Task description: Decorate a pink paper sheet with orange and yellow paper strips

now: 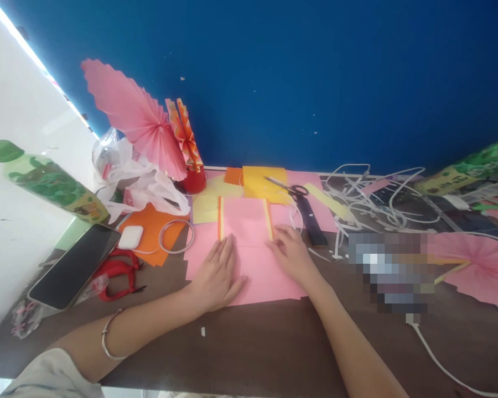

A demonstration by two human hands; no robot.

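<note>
A pink paper sheet with orange and yellow side edges point(244, 218) lies on larger pink paper point(265, 276) at the middle of the table. My left hand point(219, 276) rests flat, fingers stretched, on the pink paper at the sheet's lower left corner. At its lower right corner, the thumb and curled fingers of my right hand point(288, 249) pinch the edge. Beyond the sheet are yellow paper point(265, 182), black-handled scissors point(290, 188) and a dark flat bar point(311, 221).
On the left are a phone point(77, 265), a white case point(130, 237), orange paper point(149, 254) and a green bottle point(50, 182). A pink paper fan point(136, 110) stands behind. Tangled white cables point(382, 204) and another pink fan point(481, 265) lie right, near a pixelated patch.
</note>
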